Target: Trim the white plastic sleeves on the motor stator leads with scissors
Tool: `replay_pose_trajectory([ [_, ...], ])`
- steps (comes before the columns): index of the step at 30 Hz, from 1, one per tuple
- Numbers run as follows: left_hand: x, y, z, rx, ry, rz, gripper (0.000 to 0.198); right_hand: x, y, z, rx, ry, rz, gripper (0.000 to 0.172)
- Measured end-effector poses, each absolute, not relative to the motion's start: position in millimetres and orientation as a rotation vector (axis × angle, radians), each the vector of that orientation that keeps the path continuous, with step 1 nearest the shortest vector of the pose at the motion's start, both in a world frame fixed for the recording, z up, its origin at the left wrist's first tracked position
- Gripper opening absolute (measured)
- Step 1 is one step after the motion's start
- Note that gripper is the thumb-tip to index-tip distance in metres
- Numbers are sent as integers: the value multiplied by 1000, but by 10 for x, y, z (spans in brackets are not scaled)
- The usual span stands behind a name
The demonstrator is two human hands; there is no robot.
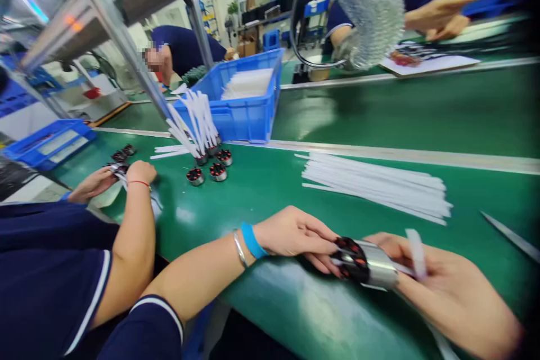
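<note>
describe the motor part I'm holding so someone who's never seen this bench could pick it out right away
On the green table, near its front edge, your left hand and right hand meet around a motor part. It is the only one with a shiny metal sleeve; the loose ones farther back stand bare.

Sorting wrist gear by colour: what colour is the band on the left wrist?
Bright blue wristband, beside a thin silver bangle; the head view shows it.

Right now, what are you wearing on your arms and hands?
Both hands are bare, no gloves. The left hand has a bright blue band and a thin silver bangle at the wrist, and a dark navy short sleeve edged with a white stripe. The right hand shows no ring or band; its wrist is out of view.
</note>
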State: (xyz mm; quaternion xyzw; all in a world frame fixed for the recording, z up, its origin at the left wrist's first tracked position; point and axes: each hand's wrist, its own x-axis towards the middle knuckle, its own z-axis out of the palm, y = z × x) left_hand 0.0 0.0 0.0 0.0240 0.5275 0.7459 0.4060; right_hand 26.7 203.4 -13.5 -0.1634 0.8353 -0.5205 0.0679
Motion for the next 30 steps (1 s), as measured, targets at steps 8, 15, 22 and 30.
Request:
replay_pose_trajectory([
  [8, -2, 68, -14, 40, 1503, 1881, 31, 269, 2001, -39, -354, 2303, -1758, 34],
  [15, 15, 54, 8, 108, 1501, 1878, 28, 218, 2054, -3, -435, 2075, -1790, 42],
  [22, 33, 67, -5, 101, 1483, 1922, 38, 221, 2211, 86, -433, 3036, -1533, 39],
  [30, 55, 117, -15, 35, 1420, 1972, 39, 357, 2084, 97, -684, 2854, -1220, 23],
])
